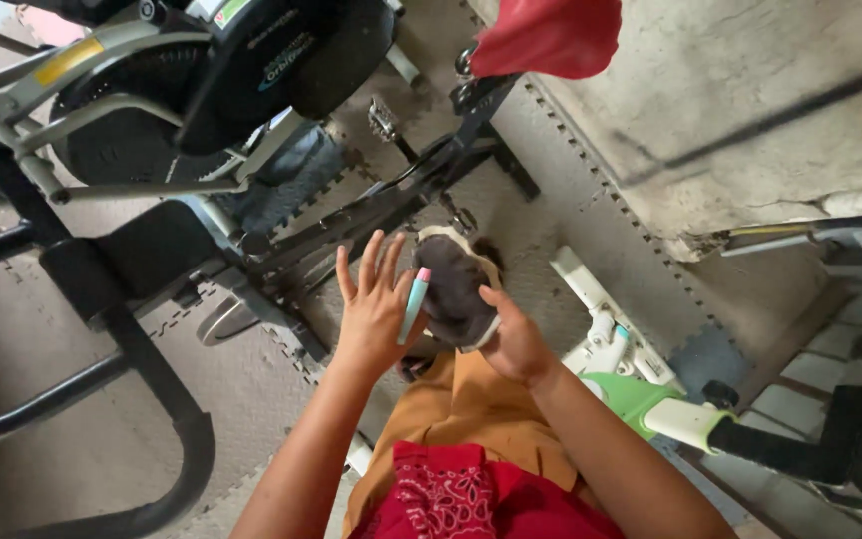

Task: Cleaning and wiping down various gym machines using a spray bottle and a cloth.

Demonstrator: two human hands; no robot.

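Observation:
My right hand [517,344] grips a dark brown shoe [454,289] with a pale rim, holding it up in front of me by its lower right edge. My left hand [373,311] is just left of the shoe with its fingers spread upward. A slim teal stick with a pink tip [414,303] sits between that hand's thumb and palm, and its tip lies against the shoe's left side. Below the hands I see my orange garment [466,409] and a red patterned cloth [451,494].
Black and grey exercise machines [202,90] fill the left and top, their frame bars reaching the grey foam floor mats [251,389]. A red cloth [551,35] hangs at the top. A concrete wall [750,90] stands at the right, with a green and white object [650,399] below it.

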